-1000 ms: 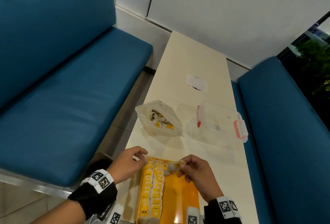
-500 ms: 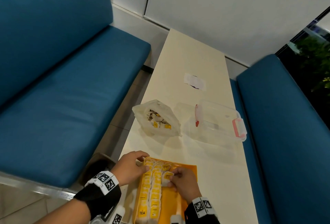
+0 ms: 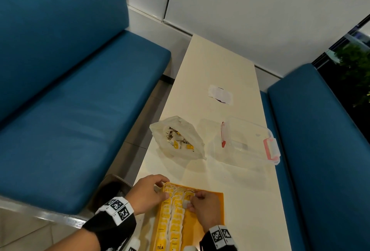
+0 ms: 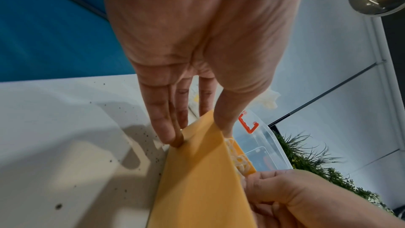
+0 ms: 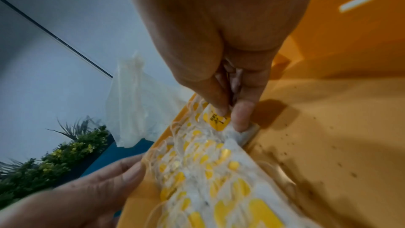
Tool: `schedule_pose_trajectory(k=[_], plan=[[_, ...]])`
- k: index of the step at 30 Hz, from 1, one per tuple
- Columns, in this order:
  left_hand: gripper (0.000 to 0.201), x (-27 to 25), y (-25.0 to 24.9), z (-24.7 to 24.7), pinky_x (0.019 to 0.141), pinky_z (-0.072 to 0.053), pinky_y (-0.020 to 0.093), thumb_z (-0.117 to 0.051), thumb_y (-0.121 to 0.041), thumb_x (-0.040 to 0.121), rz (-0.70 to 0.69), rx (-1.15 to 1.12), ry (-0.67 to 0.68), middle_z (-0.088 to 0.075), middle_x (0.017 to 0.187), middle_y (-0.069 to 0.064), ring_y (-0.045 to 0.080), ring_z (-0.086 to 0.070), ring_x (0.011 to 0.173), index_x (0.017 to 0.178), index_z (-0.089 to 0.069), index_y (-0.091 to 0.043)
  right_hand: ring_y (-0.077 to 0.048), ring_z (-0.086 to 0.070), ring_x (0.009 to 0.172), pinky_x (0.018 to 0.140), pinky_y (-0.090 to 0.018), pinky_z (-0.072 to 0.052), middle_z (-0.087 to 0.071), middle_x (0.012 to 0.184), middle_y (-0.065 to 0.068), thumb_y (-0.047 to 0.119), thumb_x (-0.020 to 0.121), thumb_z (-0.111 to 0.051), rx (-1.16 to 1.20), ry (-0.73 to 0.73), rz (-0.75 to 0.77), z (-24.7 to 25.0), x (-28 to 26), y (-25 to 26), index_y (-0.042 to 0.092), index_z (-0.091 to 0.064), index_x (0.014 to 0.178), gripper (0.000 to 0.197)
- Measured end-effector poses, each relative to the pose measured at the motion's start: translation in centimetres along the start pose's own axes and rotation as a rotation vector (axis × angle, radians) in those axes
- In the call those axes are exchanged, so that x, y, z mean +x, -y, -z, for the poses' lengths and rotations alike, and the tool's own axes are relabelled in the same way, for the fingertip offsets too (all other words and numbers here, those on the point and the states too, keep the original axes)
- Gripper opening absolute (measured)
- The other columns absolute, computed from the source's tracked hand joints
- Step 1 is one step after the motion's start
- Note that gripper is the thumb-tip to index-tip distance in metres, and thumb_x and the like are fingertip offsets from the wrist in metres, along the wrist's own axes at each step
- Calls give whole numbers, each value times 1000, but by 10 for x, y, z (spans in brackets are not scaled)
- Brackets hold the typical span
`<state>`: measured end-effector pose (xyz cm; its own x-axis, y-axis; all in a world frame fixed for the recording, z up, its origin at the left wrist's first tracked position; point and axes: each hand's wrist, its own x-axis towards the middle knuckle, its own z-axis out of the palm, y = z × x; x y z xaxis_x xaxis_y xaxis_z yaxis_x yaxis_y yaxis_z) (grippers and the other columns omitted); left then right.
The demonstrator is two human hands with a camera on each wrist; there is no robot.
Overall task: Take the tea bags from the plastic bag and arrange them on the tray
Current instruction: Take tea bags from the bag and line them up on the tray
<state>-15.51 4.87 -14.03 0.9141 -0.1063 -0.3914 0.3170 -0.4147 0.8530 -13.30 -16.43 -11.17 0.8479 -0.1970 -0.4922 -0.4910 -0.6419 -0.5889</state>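
Observation:
An orange tray (image 3: 212, 204) lies at the near end of the table, with rows of tea bags (image 3: 172, 218) with yellow tags along its left side. My left hand (image 3: 162, 187) pinches the tray's far left corner; the left wrist view shows the thumb on the rim (image 4: 221, 124) and the fingers (image 4: 166, 127) against the outer wall. My right hand (image 3: 190, 202) pinches one tea bag (image 5: 245, 131) down at the far end of the right-hand row. The open plastic bag (image 3: 178, 140), a few tea bags still inside, lies farther up the table.
A clear lidded container (image 3: 248, 142) with red clips stands right of the bag. A taped paper patch (image 3: 220, 95) lies farther up the cream table (image 3: 220, 60). Blue benches (image 3: 70, 110) flank both sides. A dark round object (image 3: 112, 186) sits below the table's left edge.
My right hand came down from the tray's far edge with the tea bag and now holds it on the row. My left hand closed onto the tray's corner.

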Motion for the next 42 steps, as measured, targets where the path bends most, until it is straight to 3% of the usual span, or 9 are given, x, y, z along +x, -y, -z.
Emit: schedule_pose_trajectory(k=[3, 6, 11, 16, 19, 22, 29, 38, 42], plan=[[37, 0, -9, 11, 86, -54, 22, -75, -44, 87, 20, -2, -21, -61, 114, -14, 4, -62, 98, 120, -58, -41, -9, -68, 53, 62, -26, -60, -72, 59, -7, 9, 84, -67, -42, 13, 6, 21, -8, 10, 8, -70, 65, 19], [29, 12, -21, 42, 71, -48, 18, -75, -44, 86, 21, -51, -355, -64, 109, -12, 1, -62, 89, 110, -63, -32, -7, -68, 50, 52, -17, -51, -72, 64, 0, 24, 86, -72, -46, -117, 94, 50, -20, 36, 16, -70, 81, 10], [56, 57, -45, 92, 80, -49, 28, -77, -44, 85, 9, -137, -543, -53, 123, -12, 10, -62, 98, 133, -50, -34, -16, -70, 74, 63, -33, -56, -64, 90, 8, 68, 68, -74, 43, -176, 292, 57, -4, 91, 37, -52, 106, 54], [3, 86, -71, 103, 73, -55, 27, -70, -32, 92, -106, -46, -561, -71, 88, -10, 9, -67, 85, 93, -70, -29, -21, -69, 61, 55, -40, -60, -66, 74, -6, 25, 90, -65, -25, -180, 388, 39, 30, 129, 13, -58, 84, 15], [14, 74, -93, 118, 68, -52, 29, -71, -34, 90, -166, 36, -614, -62, 80, -13, 10, -62, 77, 102, -66, -30, -22, -68, 59, 41, -19, -48, -65, 70, -7, 13, 93, -60, 7, -257, 444, 54, 37, 135, 13, -57, 77, 16], [13, 50, -108, 115, 64, -46, 30, -67, -35, 88, -351, 210, -709, -52, 84, -15, 7, -55, 74, 97, -58, -31, -23, -68, 62, 41, -21, -49, -67, 75, -8, 11, 92, -60, -32, -183, 421, 59, 43, 131, 14, -61, 86, 7], [22, 83, -118, 59, 87, -55, 36, -51, -23, 96, -235, 571, -20, -70, 103, -3, 18, -66, 93, 101, -72, -21, -8, -53, 62, 53, -16, -39, -59, 66, 3, 8, 89, -57, -136, -139, 495, 56, 46, 128, 13, -60, 80, 11], [39, 148, -102, 44, 102, -41, 34, -50, -45, 100, -138, 849, 212, -64, 128, 2, 26, -58, 116, 127, -61, -19, -25, -64, 66, 63, -48, -59, -64, 70, -3, 7, 84, -47, -189, -36, 517, 52, 54, 130, 22, -53, 73, 19], [30, 166, -98, 38, 88, -47, 33, -56, -59, 85, -162, 887, 119, -68, 107, -7, 20, -62, 98, 103, -62, -35, -22, -65, 67, 65, -46, -59, -63, 71, -1, 2, 82, -47, -200, -32, 516, 56, 55, 126, 25, -52, 73, 26]])
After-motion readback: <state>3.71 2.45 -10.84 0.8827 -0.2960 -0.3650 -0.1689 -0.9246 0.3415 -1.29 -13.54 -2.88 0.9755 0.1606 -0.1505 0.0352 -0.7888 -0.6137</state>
